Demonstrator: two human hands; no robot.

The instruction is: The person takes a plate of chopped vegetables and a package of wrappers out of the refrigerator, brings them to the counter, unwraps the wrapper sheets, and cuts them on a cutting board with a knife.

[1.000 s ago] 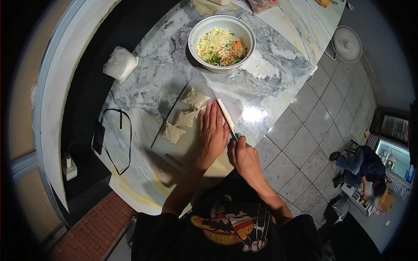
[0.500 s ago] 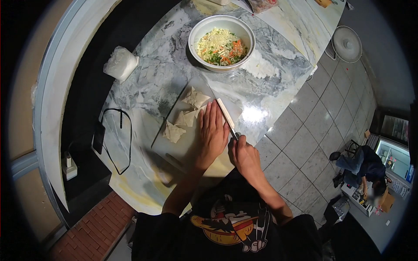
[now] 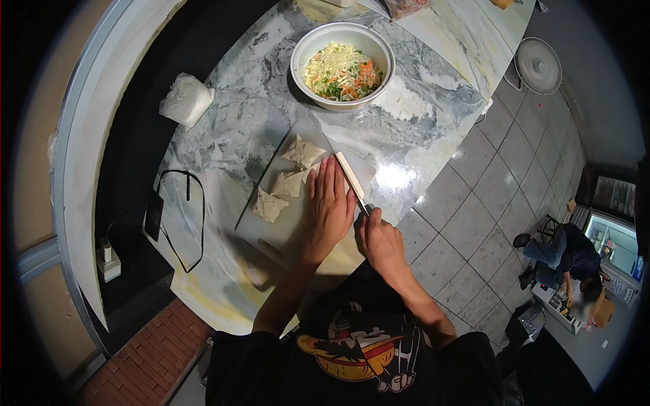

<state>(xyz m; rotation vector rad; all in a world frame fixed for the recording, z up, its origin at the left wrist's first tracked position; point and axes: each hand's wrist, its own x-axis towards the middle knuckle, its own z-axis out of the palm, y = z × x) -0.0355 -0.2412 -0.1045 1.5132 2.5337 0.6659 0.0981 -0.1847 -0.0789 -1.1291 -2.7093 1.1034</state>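
My left hand (image 3: 330, 211) lies flat on a pale cutting board (image 3: 274, 230), fingers stretched out and close together, partly over a beige dough-like sheet. What lies under the palm is hidden. My right hand (image 3: 381, 240) is wrapped round the dark handle of a knife (image 3: 366, 209), just right of my left fingers. Along the blade runs a long cream strip (image 3: 349, 174); I cannot tell whether it is cut food or light on the metal. Left of my left hand are folded beige pieces: one at the top (image 3: 302, 151), one in the middle (image 3: 288, 183), one lower (image 3: 269, 205).
A white bowl (image 3: 295, 65) of shredded vegetables stands beyond the board on the marble table (image 3: 244, 88). A white plastic bag (image 3: 187, 100) sits at the left edge. A phone (image 3: 154, 215) with a looped black cord lies below it. Another person (image 3: 565, 257) is at far right.
The view has shifted very slightly. Both hands, the knife and the folded pieces look the same as before.
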